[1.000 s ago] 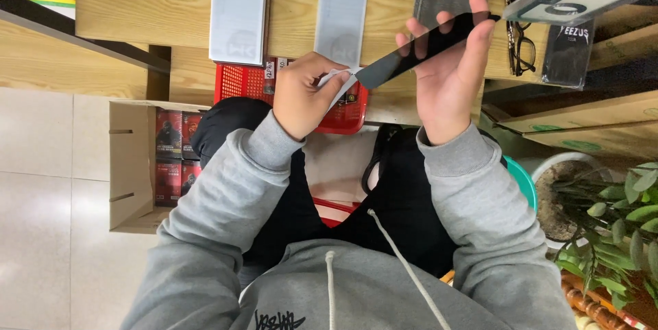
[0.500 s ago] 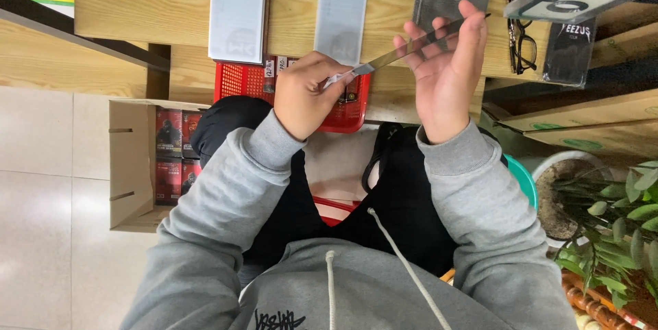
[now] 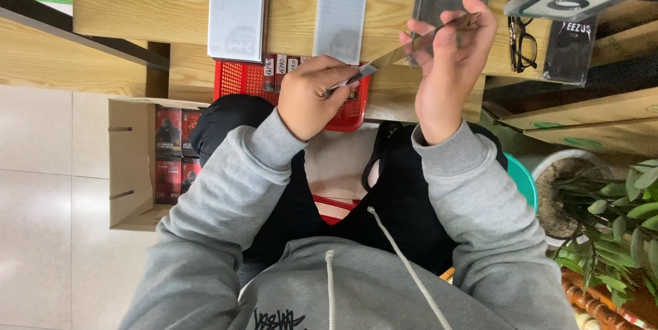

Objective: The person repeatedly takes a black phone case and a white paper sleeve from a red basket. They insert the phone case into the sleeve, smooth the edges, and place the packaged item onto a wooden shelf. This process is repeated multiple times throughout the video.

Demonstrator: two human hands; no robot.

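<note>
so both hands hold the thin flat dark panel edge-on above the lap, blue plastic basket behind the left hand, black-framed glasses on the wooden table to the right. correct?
One thing is wrong: the plastic basket behind the left hand is red, not blue, as the head view shows. The rest stands: both hands, right hand included, hold the thin flat dark panel edge-on above the lap, and the black-framed glasses lie on the wooden table to the right.

Pale tiled floor [image 3: 41, 186] under a light wooden table [image 3: 137, 1].
</note>
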